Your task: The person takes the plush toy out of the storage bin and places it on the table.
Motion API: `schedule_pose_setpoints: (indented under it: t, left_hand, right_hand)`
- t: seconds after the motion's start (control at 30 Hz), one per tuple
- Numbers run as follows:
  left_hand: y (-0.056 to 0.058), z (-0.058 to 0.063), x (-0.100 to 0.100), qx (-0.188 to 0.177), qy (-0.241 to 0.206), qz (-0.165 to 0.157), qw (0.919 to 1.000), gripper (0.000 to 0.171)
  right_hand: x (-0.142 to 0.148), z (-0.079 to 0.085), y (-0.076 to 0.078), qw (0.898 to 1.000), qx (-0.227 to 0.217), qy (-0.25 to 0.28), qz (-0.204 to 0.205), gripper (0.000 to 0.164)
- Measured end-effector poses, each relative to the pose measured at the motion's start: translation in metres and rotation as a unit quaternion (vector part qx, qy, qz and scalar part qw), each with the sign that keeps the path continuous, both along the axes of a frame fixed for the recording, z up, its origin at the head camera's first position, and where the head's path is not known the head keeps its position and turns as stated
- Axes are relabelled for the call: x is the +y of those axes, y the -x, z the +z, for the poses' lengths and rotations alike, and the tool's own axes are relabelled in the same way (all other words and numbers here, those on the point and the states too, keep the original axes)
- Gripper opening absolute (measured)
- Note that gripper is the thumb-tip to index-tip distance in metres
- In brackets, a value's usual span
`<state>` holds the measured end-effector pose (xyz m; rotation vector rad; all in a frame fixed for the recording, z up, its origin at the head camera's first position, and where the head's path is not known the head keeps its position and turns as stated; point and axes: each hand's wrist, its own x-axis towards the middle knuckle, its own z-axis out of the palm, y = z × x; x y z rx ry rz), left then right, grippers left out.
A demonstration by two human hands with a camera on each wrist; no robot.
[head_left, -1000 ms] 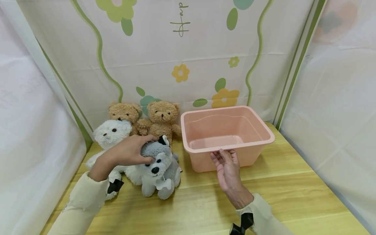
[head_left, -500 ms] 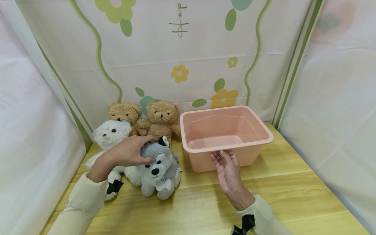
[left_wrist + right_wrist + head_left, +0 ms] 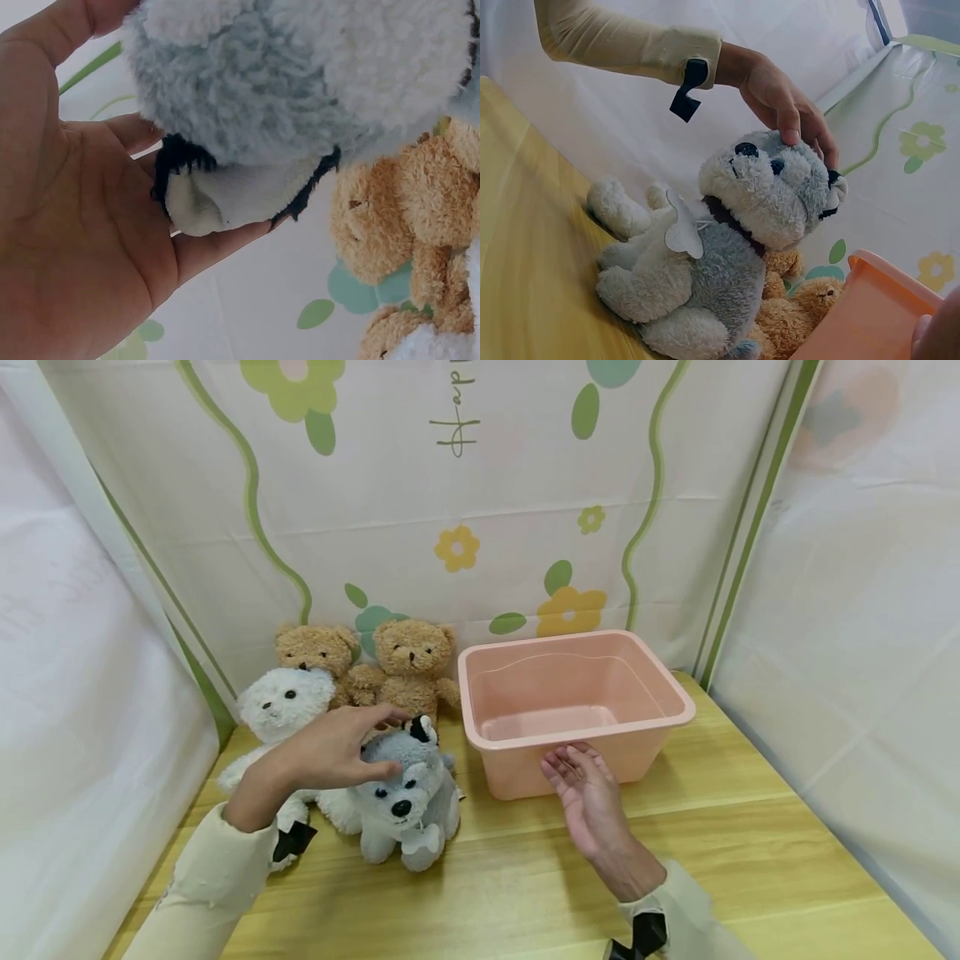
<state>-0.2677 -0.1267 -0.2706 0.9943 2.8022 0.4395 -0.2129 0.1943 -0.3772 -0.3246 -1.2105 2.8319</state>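
A grey-and-white plush husky sits on the table with a pale tag on its chest. My left hand spans the top of its head, fingers loosely spread, thumb over the forehead. In the left wrist view the fingers lie behind the black-edged ear, and the palm stands apart from the fur. In the right wrist view the left thumb meets the head. My right hand is palm up at the front wall of a pink plastic bin, its fingers loosely bent below the rim.
A white plush toy sits left of the husky, partly behind the left hand. Two brown teddy bears sit against the printed fabric backdrop. Fabric walls flank the wooden table on both sides.
The husky's head has tipped slightly down and forward, and a little more of it shows below my left hand. My right hand has drawn slightly down and right from the bin's rim.
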Motion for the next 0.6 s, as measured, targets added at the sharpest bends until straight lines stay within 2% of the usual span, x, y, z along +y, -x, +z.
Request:
schedule_pose_setpoints:
  t: [0.2,0.27,0.33,0.43,0.6]
  left_hand:
    - [-0.002,0.003,0.002,0.005,0.000,-0.002,1.0000,0.065]
    - [-0.004,0.004,0.003,0.018,-0.009,-0.004,0.9998,0.064]
    - [-0.009,0.006,0.004,0.046,-0.019,-0.006,0.9987,0.064]
    - [-0.020,0.008,0.011,0.108,-0.040,-0.015,0.9932,0.069]
    - [-0.043,0.005,0.035,0.215,-0.065,-0.060,0.9726,0.084]
  right_hand:
    - [0.002,-0.001,-0.002,1.000,-0.006,-0.007,0.008,0.010]
    - [0.004,-0.002,-0.003,1.000,-0.004,-0.016,0.015,0.010]
    - [0.006,-0.002,-0.006,0.999,0.001,-0.039,0.025,0.012]
    - [0.010,-0.002,-0.010,0.994,0.015,-0.095,0.043,0.018]
    - [0.014,0.003,-0.019,0.974,0.072,-0.204,0.072,0.036]
